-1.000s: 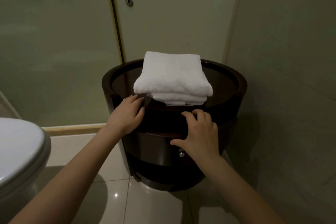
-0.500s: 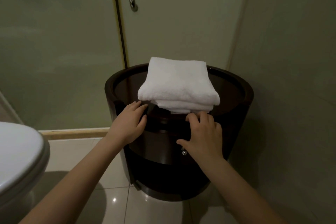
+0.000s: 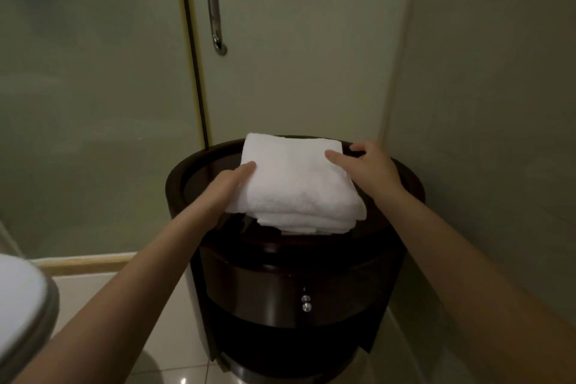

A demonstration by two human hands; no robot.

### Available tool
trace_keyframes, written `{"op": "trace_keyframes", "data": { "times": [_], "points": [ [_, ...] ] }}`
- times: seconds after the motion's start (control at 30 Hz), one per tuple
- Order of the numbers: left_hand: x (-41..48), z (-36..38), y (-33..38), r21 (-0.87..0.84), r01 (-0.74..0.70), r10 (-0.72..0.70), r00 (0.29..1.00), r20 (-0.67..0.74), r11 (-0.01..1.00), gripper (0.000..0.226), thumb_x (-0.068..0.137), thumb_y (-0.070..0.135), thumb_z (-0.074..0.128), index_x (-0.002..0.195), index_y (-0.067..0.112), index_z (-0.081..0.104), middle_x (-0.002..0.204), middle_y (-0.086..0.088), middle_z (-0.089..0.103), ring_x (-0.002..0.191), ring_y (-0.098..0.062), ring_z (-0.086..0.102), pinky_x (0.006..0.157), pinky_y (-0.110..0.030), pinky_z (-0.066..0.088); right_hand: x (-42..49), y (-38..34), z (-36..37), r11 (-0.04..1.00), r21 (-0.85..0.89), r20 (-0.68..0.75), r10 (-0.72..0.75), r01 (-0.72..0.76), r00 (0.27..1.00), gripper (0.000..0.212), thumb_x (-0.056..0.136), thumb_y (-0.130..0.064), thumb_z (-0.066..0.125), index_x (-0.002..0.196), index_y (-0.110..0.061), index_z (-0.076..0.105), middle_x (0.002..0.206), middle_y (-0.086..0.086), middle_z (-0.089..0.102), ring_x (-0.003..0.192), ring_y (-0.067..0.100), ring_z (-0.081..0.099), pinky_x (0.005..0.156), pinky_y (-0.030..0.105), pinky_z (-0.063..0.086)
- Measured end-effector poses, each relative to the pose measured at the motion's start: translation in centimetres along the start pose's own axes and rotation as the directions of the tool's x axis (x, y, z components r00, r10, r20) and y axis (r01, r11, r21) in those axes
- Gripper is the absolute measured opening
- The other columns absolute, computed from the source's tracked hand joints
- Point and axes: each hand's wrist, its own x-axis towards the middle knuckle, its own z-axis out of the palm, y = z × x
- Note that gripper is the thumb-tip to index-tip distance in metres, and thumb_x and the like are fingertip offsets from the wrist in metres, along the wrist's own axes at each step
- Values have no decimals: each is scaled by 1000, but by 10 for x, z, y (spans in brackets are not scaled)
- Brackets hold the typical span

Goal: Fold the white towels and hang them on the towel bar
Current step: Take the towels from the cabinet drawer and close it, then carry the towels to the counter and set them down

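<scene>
- I see the stack of white towels (image 3: 299, 187) lying folded on top of the round dark cabinet (image 3: 280, 290), just right of the frame's centre. It is a few layers deep, and the layered edges face the lower part of the frame.
- My left hand (image 3: 230, 185) is at the stack's left edge. The thumb lies flat on the top towel and the fingers are tucked out of sight under the cloth, so the hand pinches that side between thumb and fingers.
- My right hand (image 3: 367, 165) is at the stack's upper right corner, with the thumb pressing on the top layer. The fingers curl down beside the corner, over the cabinet's dark top. I cannot tell whether they have caught any cloth.
- Both forearms reach in from the lower corners of the frame.
- A small shiny knob (image 3: 306, 306) sits on the cabinet's front, below centre.
- A metal handle (image 3: 213, 9) hangs on the frosted glass door at upper centre.
- Part of a toilet (image 3: 21, 299) shows at lower left.
</scene>
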Motion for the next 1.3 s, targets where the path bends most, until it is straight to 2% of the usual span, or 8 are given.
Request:
{"op": "trace_keyframes", "data": {
  "times": [0.1, 0.2, 0.27, 0.4, 0.53, 0.87, 1.03, 1.3],
  "points": [
    [-2, 6, 2, -86, 46, -34, 990, 138, 995, 54, 80, 59, 59, 115, 17, 58, 105, -4, 65, 96, -24, 62, 86, -37, 49, 8, 21, 11, 987, -21, 93, 161, -160, 983, 85, 71, -63, 68, 134, -10, 46, 133, 8, 53, 113, 25, 54, 84, 32, 43],
    [-2, 7, -1, -136, 73, -41, 974, 221, 988, 56, 77, 58, 63, 116, 18, 61, 112, -9, 67, 102, -29, 63, 93, -43, 50, 8, 32, 20, 937, 114, 271, 290, -330, 918, 83, 74, -61, 67, 132, -4, 50, 123, 11, 60, 104, 26, 61, 83, 34, 51],
    [-2, 6, -4, -187, 100, -44, 959, 282, 977, 55, 75, 57, 67, 114, 19, 63, 108, -9, 71, 99, -28, 67, 83, -39, 54, 6, 33, 24, 897, 244, 319, 286, -370, 904, 73, 77, -54, 69, 125, -1, 56, 106, 8, 66, 88, 21, 65, 69, 29, 52],
    [1, 5, -8, -260, 138, -37, 933, 358, 956, 61, 64, 53, 76, 114, 19, 64, 103, -8, 73, 92, -26, 71, 69, -35, 57, 4, 31, 26, 835, 367, 402, 256, -410, 879, 66, 77, -47, 72, 125, -5, 57, 117, 13, 66, 100, 27, 66, 88, 37, 53],
    [3, 7, -10, -322, 146, -26, 937, 349, 936, 65, 57, 51, 78, 113, 22, 65, 99, -5, 74, 84, -23, 72, 61, -33, 56, 0, 25, 25, 759, 451, 517, 206, -469, 831, 45, 84, -41, 67, 120, -14, 62, 112, 13, 70, 94, 27, 68, 75, 34, 57],
    [-10, 11, -10, -442, 146, 35, 926, 375, 885, 50, 64, 45, 76, 106, 20, 68, 93, -5, 75, 78, -22, 73, 57, -33, 55, -4, 35, 21, 667, 544, 589, 127, -509, 798, 45, 76, -40, 70, 114, -17, 66, 96, 9, 74, 83, 27, 72, 66, 37, 56],
    [-23, 9, -1, -467, 133, 58, 926, 372, 874, 32, 61, 44, 77, 85, 23, 77, 90, -4, 75, 75, -21, 73, 55, -32, 55, -7, 28, 9, 674, 586, 575, 46, -450, 817, 42, 78, -38, 69, 115, -17, 66, 97, 7, 75, 83, 24, 72, 63, 32, 56],
    [-51, 0, 37, -460, 87, 66, 950, 306, 883, 60, 55, 50, 81, 109, 26, 69, 100, -1, 74, 86, -21, 72, 61, -35, 54, -14, -1, -19, 652, 641, 563, -41, -404, 826, 54, 68, -41, 72, 116, -17, 66, 103, 8, 73, 89, 24, 72, 63, 30, 57]
  ]
}}
